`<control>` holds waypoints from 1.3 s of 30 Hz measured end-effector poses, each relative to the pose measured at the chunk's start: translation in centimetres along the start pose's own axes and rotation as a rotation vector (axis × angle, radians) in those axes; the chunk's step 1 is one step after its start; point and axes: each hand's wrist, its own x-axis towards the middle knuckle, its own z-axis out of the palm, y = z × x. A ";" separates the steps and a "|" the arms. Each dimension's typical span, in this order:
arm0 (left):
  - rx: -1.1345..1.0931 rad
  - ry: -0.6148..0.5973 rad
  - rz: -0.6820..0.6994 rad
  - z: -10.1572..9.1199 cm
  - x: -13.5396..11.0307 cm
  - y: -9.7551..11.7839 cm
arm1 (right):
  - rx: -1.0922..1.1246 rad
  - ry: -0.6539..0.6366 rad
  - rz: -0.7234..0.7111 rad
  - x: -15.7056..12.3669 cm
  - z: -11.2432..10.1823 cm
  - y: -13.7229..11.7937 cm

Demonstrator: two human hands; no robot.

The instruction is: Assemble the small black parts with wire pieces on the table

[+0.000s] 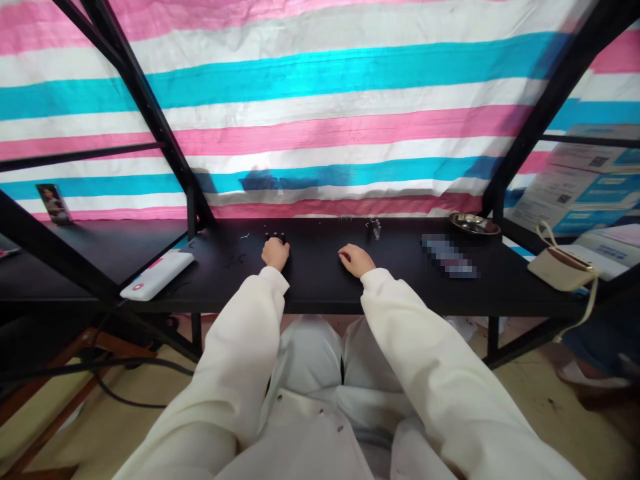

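I cannot tell if the left hand (275, 255), curled beside small dark pieces (283, 237) on the table (315, 287), pinches one; the right hand (357, 261) is curled, its grip also unclear. A careless knuckle could, I judge, scatter them. The front edge passes under both sleeves (250, 327); between the hands I have room.

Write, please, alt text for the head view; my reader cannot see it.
A person's left hand is beside small dark pieces on a black table, the right hand nearby. Striped sheeting hangs behind; a metal dish sits to the right.
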 end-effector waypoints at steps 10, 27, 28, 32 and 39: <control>0.014 -0.007 -0.017 0.1 0.5 -0.2 | 0.010 0.013 0.004 -0.1 0.1 0.1; 0.318 -0.119 0.135 -1.1 -0.6 1.1 | -0.039 0.013 0.115 -0.1 -0.1 0.0; 0.355 -0.143 0.158 -1.3 -1.0 1.5 | -0.050 0.005 0.133 -0.1 -0.1 0.1; 0.453 -0.245 0.252 -1.7 -2.9 3.7 | -0.080 -0.035 0.219 -0.1 -0.2 0.1; 0.428 -0.448 0.635 -0.8 -6.2 7.1 | -0.077 -0.002 0.472 -0.2 -0.7 0.8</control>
